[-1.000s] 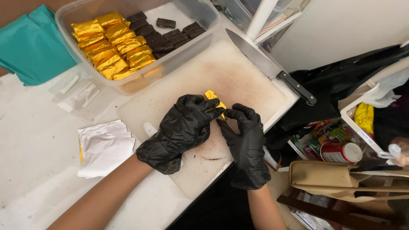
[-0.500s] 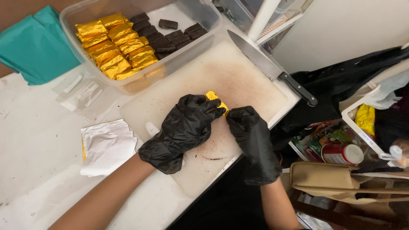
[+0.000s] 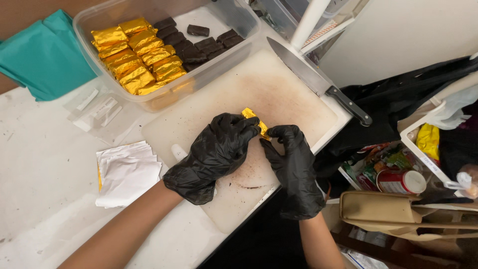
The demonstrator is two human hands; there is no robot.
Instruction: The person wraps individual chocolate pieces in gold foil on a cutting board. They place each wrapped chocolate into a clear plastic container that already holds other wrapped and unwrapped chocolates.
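Board [image 3: 279, 94] | gold foil piece [image 3: 255, 119], crinkled | L+R hand grip

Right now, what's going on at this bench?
A person in black gloves holds a small gold foil packet between the left hand and right hand, over a stained white cutting board. Behind it, a clear tub holds foil-wrapped pieces and bare dark bars. A knife lies on the board's far edge.

White worktop, cluttered edge.
A stained white counter [image 3: 45, 164] is seen under even light; a pale wall [image 3: 398, 35] is seen at upper rt.
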